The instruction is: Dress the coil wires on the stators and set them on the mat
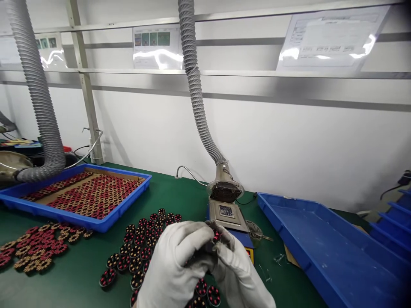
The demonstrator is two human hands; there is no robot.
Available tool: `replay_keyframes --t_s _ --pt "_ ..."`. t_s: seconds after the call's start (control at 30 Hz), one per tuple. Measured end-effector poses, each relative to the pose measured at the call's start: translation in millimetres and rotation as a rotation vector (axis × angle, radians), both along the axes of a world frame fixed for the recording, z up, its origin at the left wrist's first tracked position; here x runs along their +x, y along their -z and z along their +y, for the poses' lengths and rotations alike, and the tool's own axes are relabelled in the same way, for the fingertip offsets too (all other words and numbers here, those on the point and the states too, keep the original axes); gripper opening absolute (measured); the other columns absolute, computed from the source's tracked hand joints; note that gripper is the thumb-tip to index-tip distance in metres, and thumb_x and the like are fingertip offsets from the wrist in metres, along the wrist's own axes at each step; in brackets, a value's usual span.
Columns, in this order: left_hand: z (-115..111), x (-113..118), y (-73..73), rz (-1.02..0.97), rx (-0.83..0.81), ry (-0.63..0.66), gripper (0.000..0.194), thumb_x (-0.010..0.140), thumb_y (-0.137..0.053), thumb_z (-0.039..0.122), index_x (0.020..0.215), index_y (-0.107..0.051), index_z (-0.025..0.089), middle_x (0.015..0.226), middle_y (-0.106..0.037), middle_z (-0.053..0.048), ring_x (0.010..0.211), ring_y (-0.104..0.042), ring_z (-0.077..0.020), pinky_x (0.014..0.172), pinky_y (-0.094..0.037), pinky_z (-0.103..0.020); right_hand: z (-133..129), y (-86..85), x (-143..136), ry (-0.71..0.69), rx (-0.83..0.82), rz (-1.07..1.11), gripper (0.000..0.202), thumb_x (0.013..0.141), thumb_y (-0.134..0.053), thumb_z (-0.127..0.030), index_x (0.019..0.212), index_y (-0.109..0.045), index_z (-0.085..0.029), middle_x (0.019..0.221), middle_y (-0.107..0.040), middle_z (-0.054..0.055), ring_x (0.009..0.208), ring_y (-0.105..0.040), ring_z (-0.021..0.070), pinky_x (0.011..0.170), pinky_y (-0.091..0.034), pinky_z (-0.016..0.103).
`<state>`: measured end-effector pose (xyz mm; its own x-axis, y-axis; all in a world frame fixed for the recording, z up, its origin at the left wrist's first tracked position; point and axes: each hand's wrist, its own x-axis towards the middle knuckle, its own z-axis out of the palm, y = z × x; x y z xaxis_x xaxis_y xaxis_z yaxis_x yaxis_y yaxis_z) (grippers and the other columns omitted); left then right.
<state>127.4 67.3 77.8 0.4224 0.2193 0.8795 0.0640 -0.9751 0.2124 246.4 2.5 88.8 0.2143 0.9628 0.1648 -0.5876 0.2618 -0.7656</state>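
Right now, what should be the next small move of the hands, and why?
Perhaps turn the small part slightly into view: the left hand and the right hand both hold it, and together they hide most of it.

Workshop | ribbed hoses (195,85) | blue parts tray (127,202) | posted sheets (330,40)

Gloved hands at lower centre of the frame. The left hand (176,261), its back turned largely toward the viewer, curls its fingers (195,241) to the right; the right hand (237,265), beside it, bends inward to meet them in a closed pinch. Grey smudges mark the glove fingertips (221,249).
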Motion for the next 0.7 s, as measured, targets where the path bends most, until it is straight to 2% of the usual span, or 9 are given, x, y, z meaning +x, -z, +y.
replay_keyframes --t_s 0.1,0.2,0.3,0.37,0.47,0.53,0.63,0.7 --pt "6.6 -4.3 -1.8 0.026 -0.111 0.165 0.026 0.093 -0.042 0.028 0.115 -0.052 0.02 0.106 -0.06 -0.006 0.099 -0.054 -0.0163 0.091 -0.042 -0.026 -3.7 -3.0 -2.0 0.008 -0.032 0.051 0.031 0.061 -0.079 -0.024 0.09 -0.069 -0.022 0.091 -0.07 0.004 0.082 -0.065 0.018 0.082 -0.05 0.032" --pt "7.5 -6.3 -3.2 -0.107 -0.339 0.252 0.017 0.088 -0.047 0.026 0.097 -0.061 0.022 0.092 -0.064 -0.003 0.095 -0.056 -0.018 0.088 -0.044 -0.027 0.2 2.3 0.8 -0.001 -0.059 0.044 0.034 0.057 -0.081 -0.021 0.088 -0.069 -0.023 0.094 -0.07 0.004 0.084 -0.065 0.0176 0.083 -0.05 0.03" --pt "3.2 -7.9 -6.4 -0.301 -0.7 0.25 0.015 0.087 -0.05 0.026 0.085 -0.064 0.023 0.089 -0.065 -0.002 0.09 -0.059 -0.0167 0.082 -0.047 -0.022 7.2 10.7 5.0 -0.094 -0.068 0.034 0.038 0.052 -0.084 -0.026 0.087 -0.07 -0.022 0.093 -0.071 0.004 0.083 -0.066 0.0185 0.082 -0.05 0.031" --pt "0.0 -9.0 -9.8 -0.29 -0.839 0.247 0.014 0.083 -0.053 0.023 0.09 -0.065 0.022 0.097 -0.065 -0.002 0.092 -0.059 -0.0172 0.082 -0.047 -0.02 9.3 12.9 5.0 -0.103 -0.058 0.026 0.037 0.052 -0.084 -0.027 0.086 -0.07 -0.022 0.091 -0.071 0.005 0.079 -0.066 0.0181 0.079 -0.051 0.031" --pt "-2.2 -8.2 -12.7 -0.148 -0.817 0.332 0.022 0.073 -0.059 0.015 0.093 -0.066 0.021 0.102 -0.064 -0.004 0.095 -0.059 -0.0193 0.084 -0.047 -0.021 7.5 10.5 -0.3 -0.061 -0.043 0.049 0.032 0.059 -0.081 -0.026 0.089 -0.069 -0.023 0.091 -0.071 0.004 0.079 -0.066 0.0177 0.08 -0.051 0.033" --pt "-1.7 -6.4 -11.8 -0.171 -0.769 0.359 0.017 0.073 -0.059 0.012 0.085 -0.068 0.02 0.094 -0.065 -0.003 0.092 -0.059 -0.0184 0.083 -0.047 -0.021 5.1 8.9 -3.6 -0.066 -0.044 0.078 0.032 0.06 -0.08 -0.024 0.09 -0.069 -0.023 0.091 -0.071 0.004 0.085 -0.066 0.0194 0.082 -0.05 0.034" --pt "-0.4 -6.8 -8.9 -0.323 -0.76 0.276 0.013 0.081 -0.056 0.016 0.078 -0.067 0.022 0.085 -0.065 -0.001 0.087 -0.059 -0.0157 0.081 -0.047 -0.019 2.0 11.9 -2.2 -0.098 -0.077 0.129 0.034 0.059 -0.08 -0.024 0.09 -0.069 -0.022 0.092 -0.071 0.005 0.091 -0.064 0.0218 0.084 -0.049 0.036" --pt "-0.9 -9.8 -8.2 -0.373 -0.785 0.2 0.014 0.084 -0.053 0.018 0.08 -0.066 0.023 0.09 -0.065 -0.001 0.09 -0.059 -0.0146 0.082 -0.047 -0.018 0.4 16.5 2.0 -0.113 -0.106 0.199 0.034 0.062 -0.078 -0.026 0.095 -0.068 -0.024 0.099 -0.07 0.004 0.095 -0.063 0.0215 0.086 -0.048 0.037"
